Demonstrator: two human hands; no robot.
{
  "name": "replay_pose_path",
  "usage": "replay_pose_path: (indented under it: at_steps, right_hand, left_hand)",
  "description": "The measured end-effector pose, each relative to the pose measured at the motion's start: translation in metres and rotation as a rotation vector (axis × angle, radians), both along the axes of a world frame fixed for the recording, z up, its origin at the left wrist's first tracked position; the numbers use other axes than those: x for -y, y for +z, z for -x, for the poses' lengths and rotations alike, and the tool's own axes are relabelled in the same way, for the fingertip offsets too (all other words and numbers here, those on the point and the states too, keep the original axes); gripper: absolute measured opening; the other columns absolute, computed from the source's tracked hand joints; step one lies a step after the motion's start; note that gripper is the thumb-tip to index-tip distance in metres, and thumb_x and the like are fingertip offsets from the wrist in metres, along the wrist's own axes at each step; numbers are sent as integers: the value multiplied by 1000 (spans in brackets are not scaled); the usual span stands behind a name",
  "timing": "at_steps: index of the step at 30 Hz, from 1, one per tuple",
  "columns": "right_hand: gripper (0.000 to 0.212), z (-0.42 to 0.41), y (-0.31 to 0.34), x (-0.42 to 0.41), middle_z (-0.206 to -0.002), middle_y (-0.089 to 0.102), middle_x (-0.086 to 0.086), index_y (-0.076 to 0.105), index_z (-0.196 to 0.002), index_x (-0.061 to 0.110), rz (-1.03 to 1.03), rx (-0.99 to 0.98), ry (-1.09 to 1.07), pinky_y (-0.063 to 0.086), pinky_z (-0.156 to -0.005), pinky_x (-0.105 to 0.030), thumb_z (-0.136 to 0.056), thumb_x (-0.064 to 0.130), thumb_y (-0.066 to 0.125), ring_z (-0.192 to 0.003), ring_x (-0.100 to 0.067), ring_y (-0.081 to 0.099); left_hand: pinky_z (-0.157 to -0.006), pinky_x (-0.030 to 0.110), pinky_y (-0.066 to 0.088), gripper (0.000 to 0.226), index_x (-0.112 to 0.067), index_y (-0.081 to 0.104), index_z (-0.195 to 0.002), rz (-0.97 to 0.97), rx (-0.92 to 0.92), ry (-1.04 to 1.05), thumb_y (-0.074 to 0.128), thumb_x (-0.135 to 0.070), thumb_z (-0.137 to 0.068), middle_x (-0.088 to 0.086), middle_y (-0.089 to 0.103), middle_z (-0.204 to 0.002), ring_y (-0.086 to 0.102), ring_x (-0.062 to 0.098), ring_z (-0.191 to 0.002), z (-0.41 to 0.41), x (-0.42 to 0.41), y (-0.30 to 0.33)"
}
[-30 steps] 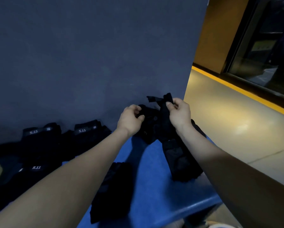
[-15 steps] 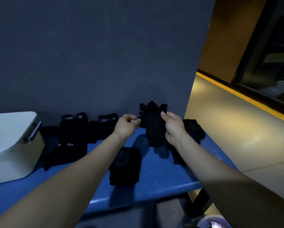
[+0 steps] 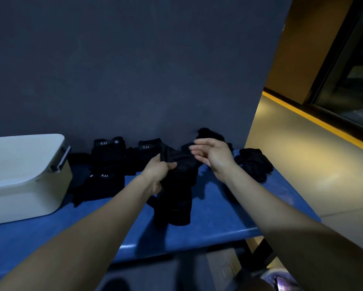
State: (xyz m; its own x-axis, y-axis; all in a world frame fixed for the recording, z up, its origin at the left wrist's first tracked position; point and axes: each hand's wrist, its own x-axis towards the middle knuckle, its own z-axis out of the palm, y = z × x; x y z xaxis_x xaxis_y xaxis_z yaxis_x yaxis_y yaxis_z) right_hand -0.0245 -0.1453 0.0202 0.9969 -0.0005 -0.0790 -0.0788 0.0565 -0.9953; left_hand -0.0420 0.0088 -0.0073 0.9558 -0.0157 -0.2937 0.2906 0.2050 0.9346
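- Both bare forearms reach in from the bottom edge, over the front rim of the blue worktop (image 3: 218, 219).
- A folded black piece (image 3: 173, 208) lies on the worktop between the two arms, close to the front edge.
- The left hand (image 3: 158, 172) is raised just above that piece. Its fingers (image 3: 172, 164) are curled tight round the lower end of the black cloth piece (image 3: 180, 159).
- The black cloth piece is held up off the worktop, between the two hands. It runs from the left hand's grip up and to the right. In the dim light I cannot tell where its hanging part ends and the folded piece below begins.
- The right hand (image 3: 215, 156) is palm-left beside the upper end of the cloth. Its fingers (image 3: 199, 143) are straight, slightly spread and hold nothing. Whether the tips touch the cloth cannot be told.
- A white tub (image 3: 25, 175) with a grey handle stands on the left part of the worktop.
- Three labelled black bundles marked "5.11" sit between the tub and the hands: one nearer (image 3: 101, 185) and two behind it (image 3: 108, 152) (image 3: 147, 151).
- A loose black heap (image 3: 254, 164) lies at the right end of the worktop, apart from the right hand.
- Another dark piece (image 3: 210, 133) shows just behind the right hand, against the wall.
- The dark grey-blue wall (image 3: 134, 70) rises straight behind the worktop.
- Farther right, a pale floor (image 3: 302, 164) carries a yellow stripe (image 3: 315, 120).
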Motion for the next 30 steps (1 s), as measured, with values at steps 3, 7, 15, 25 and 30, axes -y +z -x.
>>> replay_pose_path:
  at_steps: [3,7,15,25,30]
  right_hand:
    - [17,-4,-15,6,-81,64,-2,64,-99,7,156,-107,-80,48,-66,-19,-96,5,47,-69,-9,56]
    - [13,7,-33,-9,-89,61,-1,63,-95,13,87,-318,34,49,-67,-21,-94,24,57,-79,-12,56]
    - [19,22,-42,-19,-104,69,-10,63,-102,9,-182,-404,93,55,-76,-32,-84,10,69,-93,-22,66]
    - [22,19,-27,-15,-107,68,-15,67,-100,11,114,27,-22,53,-91,-44,-83,-3,64,-101,-31,65]
    - [35,28,-19,-27,-97,66,-5,63,-116,4,191,23,256,49,-81,-20,-89,-11,48,-89,-11,62]
  left_hand:
    - [-67,33,53,24,-16,60,-101,22,-4,11,48,3,-92,9,66,-99,63,25,-89,1,-12,1]
    - [-66,32,52,25,-15,59,-107,41,13,-16,49,2,-92,9,66,-101,63,24,-89,7,-17,-3]
    - [-67,33,53,30,-11,58,-118,46,-25,-94,51,0,-92,12,67,-107,65,26,-92,8,-20,-10]
    - [-83,29,48,35,-14,50,-117,-138,56,-111,66,-20,-86,2,58,-111,57,10,-96,18,-10,-7]
    - [-57,30,57,40,0,55,-120,104,-85,-14,64,-22,-88,12,68,-101,68,22,-80,17,-4,-4]
